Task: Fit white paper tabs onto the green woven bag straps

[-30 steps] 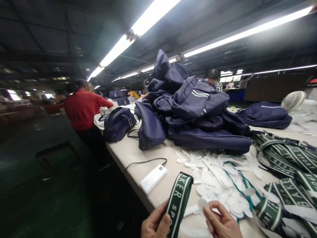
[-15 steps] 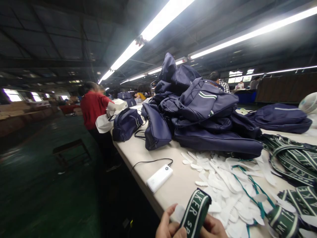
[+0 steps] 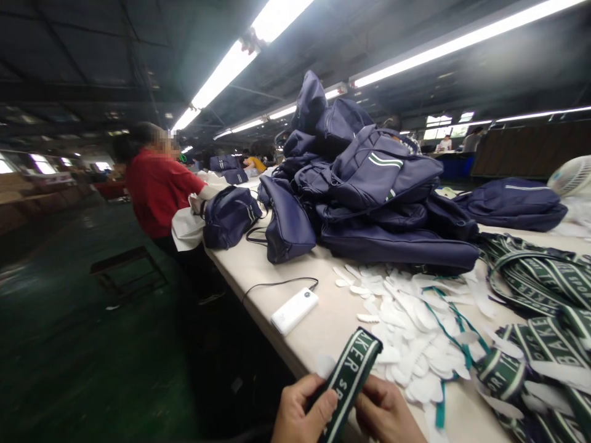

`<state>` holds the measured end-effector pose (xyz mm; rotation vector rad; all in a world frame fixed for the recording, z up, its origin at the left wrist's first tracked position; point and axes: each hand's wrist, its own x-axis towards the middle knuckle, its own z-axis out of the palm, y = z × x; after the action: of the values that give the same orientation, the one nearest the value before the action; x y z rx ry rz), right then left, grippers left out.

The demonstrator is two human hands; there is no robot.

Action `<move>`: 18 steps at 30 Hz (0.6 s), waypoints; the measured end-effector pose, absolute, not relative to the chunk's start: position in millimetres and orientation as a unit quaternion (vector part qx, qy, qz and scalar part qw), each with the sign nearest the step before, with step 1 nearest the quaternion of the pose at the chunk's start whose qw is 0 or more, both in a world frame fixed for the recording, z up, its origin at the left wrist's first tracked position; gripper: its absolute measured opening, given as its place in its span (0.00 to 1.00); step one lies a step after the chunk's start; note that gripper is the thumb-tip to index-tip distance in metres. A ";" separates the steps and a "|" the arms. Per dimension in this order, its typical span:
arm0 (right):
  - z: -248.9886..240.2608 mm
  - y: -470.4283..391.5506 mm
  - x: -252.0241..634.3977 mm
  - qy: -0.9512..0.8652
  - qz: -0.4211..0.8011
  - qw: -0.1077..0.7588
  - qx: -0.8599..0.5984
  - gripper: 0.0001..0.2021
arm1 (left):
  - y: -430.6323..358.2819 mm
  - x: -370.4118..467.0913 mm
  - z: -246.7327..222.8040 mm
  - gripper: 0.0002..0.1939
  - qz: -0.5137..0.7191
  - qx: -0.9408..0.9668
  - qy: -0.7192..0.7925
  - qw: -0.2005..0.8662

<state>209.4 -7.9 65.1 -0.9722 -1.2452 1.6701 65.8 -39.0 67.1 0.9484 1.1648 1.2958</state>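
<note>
**Green strap held in both hands at the table edge**

Head view: the person stands at the near edge of a long table (image 3: 258,271). The left hand (image 3: 302,415) is closed on a green strap (image 3: 353,375), thumb on top and pressing the woven face. The right hand (image 3: 385,415) is just beside it on the other side of the strap; its fingers curl against the strap edge, so it seems to pinch it too, but the fingertips are partly hidden.

The strap is a flat band with white letters. Its long axis runs from the hands up and to the right, away from the person, and the free end points toward the white pieces (image 3: 406,332) that lie scattered on the table. Both hands are at the low end of the strap, the left one a little more to the front of it.

Behind the pieces is a pile of navy bags (image 3: 369,191). More straps (image 3: 535,289) lie at the right. A white power bank (image 3: 294,310) rests left of the pieces. Far along the table a person in red (image 3: 157,191) works at another bag
</note>
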 end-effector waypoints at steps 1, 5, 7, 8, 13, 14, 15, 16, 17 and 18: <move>68.6 -10.1 208.5 -0.483 0.668 0.408 -0.391 0.27 | -39.8 64.8 71.3 0.24 0.536 0.402 0.489 0.559; 82.9 -13.6 208.4 -0.437 0.706 0.401 -0.388 0.27 | -40.1 58.5 76.8 0.21 0.504 0.400 0.481 0.595; 85.9 -12.2 213.7 -0.460 0.712 0.383 -0.366 0.23 | -38.2 54.7 75.5 0.21 0.501 0.412 0.487 0.585; 86.2 -11.2 217.4 -0.479 0.714 0.370 -0.353 0.21 | -37.1 53.1 74.5 0.21 0.503 0.419 0.493 0.574; 77.6 -7.9 229.1 -0.509 0.707 0.369 -0.324 0.21 | -34.0 51.3 68.1 0.16 0.494 0.505 0.533 0.465; 74.4 -7.3 228.2 -0.505 0.695 0.383 -0.338 0.22 | -34.2 52.5 66.2 0.14 0.494 0.533 0.541 0.423; 70.8 -6.7 226.2 -0.502 0.680 0.399 -0.355 0.23 | -34.6 54.3 64.2 0.12 0.495 0.562 0.546 0.374; 67.0 -6.0 223.7 -0.500 0.665 0.413 -0.371 0.24 | -35.2 56.4 62.1 0.11 0.497 0.591 0.546 0.324; 63.1 -5.4 221.0 -0.495 0.652 0.427 -0.384 0.25 | -35.8 58.6 59.8 0.09 0.497 0.618 0.542 0.279; 59.4 -4.8 218.3 -0.487 0.644 0.438 -0.394 0.25 | -36.3 60.8 57.5 0.08 0.495 0.639 0.536 0.244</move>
<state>218.3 -4.8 59.4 -0.9801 -1.2110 1.6008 60.8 -36.3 57.5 1.7445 1.4646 1.3526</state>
